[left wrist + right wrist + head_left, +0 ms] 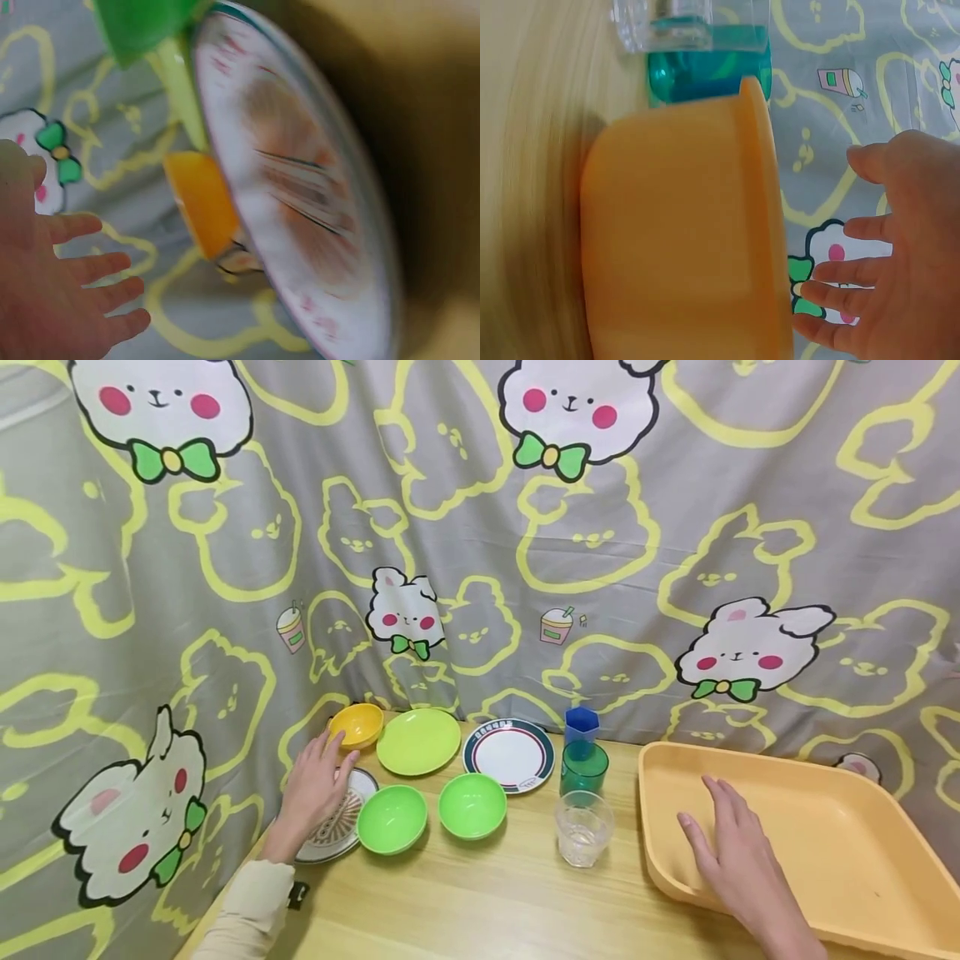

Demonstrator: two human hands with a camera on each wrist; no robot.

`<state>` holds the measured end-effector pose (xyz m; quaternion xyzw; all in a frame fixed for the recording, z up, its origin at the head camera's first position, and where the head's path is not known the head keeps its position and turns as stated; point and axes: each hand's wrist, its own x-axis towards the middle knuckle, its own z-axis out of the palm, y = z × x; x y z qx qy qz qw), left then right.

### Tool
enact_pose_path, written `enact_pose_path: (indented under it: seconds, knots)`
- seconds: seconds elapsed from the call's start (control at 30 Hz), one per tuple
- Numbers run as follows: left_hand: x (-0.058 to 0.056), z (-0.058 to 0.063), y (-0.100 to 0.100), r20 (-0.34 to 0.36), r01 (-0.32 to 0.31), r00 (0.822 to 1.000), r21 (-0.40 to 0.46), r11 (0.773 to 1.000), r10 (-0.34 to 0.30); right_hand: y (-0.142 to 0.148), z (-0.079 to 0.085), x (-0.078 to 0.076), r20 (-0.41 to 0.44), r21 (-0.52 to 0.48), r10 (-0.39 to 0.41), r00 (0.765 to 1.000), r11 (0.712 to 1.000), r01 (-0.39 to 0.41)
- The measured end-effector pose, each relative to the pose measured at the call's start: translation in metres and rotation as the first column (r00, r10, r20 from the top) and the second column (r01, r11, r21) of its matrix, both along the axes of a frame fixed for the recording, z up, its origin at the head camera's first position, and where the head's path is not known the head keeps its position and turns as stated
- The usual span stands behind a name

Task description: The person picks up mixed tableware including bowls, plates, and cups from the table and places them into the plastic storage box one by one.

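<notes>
My left hand [317,783] is stretched out above a patterned plate [347,814], its fingertips overlapping the near edge of an orange bowl [360,725] in the head view. The left wrist view shows that hand [79,277] with fingers spread and nothing in them, the orange bowl [202,201] beyond the plate [225,142]. Over the left part of a big orange basin [832,827] hovers my right hand [742,860], fingers extended and holding nothing. From the right wrist, the hand [907,247] appears above the basin's rim [761,172].
Two green bowls [392,818] sit at the middle left, with a lime plate [418,742] and a white dark-rimmed plate [510,755] behind. A clear cup [583,835], a green cup [584,768] and a blue cup [581,725] line up left of the basin. A patterned curtain [465,552] closes off the back and left.
</notes>
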<state>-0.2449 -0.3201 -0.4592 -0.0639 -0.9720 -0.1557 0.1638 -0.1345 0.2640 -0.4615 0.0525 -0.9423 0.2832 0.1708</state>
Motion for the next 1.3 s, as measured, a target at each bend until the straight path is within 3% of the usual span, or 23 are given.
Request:
enact_pose_path:
  seconds: [0.3,0.63,0.87,1.07,1.3]
  knots:
    - [0.0,-0.013,-0.015,0.072,-0.07,0.995,-0.01,0.998,0.07,-0.007,-0.007,0.005,0.037,0.03,-0.018,0.999,0.999,0.017]
    - [0.004,-0.021,-0.032,0.189,-0.146,0.97,-0.067,0.987,0.156,-0.024,-0.016,0.004,0.134,0.09,0.021,0.991,0.995,-0.033]
    - [0.009,-0.026,-0.041,0.238,-0.156,0.955,-0.098,0.983,0.175,-0.033,-0.022,0.004,0.221,0.095,0.023,0.975,0.994,-0.046]
    - [0.015,-0.032,-0.046,0.291,-0.17,0.936,-0.114,0.979,0.197,-0.041,-0.026,0.002,0.233,0.133,0.021,0.972,0.99,-0.054]
    - [0.017,-0.035,-0.054,0.273,-0.154,0.943,-0.143,0.978,0.189,-0.047,-0.027,0.002,0.232,0.184,0.024,0.972,0.981,-0.068]
